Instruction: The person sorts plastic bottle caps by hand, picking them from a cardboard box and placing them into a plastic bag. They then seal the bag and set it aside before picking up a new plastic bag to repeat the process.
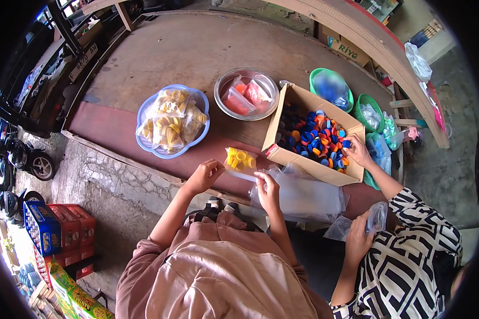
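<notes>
A small clear plastic bag of yellow bottle caps [240,158] lies near the table's front edge. Its flat empty end is stretched toward me between my two hands. My left hand [205,175] pinches one corner of that edge, and my right hand [268,190] pinches the other. Just right of my right hand is a stack of clear plastic bags [306,194]. A blue basket [206,123] beyond my left hand holds several filled bags of yellowish caps. Behind the small bag stands a metal bowl [222,108] with bags of red-orange contents.
A cardboard box [314,169] of blue, orange and dark caps stands at right. A co-worker's hand [358,151] reaches into it; their other hand [359,239] holds a clear bag. Green baskets [350,95] line the right edge. Crates [77,228] stand on the floor at left.
</notes>
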Motion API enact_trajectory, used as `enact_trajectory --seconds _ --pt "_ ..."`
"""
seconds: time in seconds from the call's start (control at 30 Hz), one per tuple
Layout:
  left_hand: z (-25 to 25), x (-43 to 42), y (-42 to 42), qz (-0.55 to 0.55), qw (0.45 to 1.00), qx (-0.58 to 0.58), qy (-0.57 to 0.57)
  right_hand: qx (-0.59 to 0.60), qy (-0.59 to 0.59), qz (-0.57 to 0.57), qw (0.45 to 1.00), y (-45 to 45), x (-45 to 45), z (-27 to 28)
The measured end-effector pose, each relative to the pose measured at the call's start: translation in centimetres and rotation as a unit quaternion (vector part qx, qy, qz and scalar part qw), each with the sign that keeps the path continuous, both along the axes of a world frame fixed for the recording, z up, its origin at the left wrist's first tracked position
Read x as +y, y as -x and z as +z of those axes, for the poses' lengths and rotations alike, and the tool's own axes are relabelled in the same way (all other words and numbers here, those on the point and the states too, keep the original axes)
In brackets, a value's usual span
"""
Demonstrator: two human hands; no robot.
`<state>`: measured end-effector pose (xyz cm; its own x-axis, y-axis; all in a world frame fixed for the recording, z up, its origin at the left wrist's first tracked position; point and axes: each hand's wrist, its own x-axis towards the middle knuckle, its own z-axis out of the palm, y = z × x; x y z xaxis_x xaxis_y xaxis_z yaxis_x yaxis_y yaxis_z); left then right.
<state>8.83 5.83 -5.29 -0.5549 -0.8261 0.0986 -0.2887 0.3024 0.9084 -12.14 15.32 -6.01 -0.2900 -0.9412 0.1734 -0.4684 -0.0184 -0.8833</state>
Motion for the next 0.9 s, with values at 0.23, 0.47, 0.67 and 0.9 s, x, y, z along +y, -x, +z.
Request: enact_trajectory --seconds 0.23,0.47,0.67,0.9 --pt "-1.0 0.0 0.1 -0.002 0.999 -0.009 -0.052 0.039 0.000 0.052 0.998 0.4 -0.2 -0.1" --pt "-1.0 -0.2 -0.3 -0.038 0.999 -0.029 0.014 0.035 -0.038 0.043 0.998 0.0 -0.1 -0.8" --pt "-3.2 -0.1 0.1 0.008 1.000 -0.024 0.004 0.082 0.033 0.019 0.996 0.1 -0.5 -2.2" --pt "-4.0 -0.2 0.7 -0.007 0.994 -0.109 0.032 -0.020 -0.081 -0.016 0.996 0.4 -1.4 -6.5"
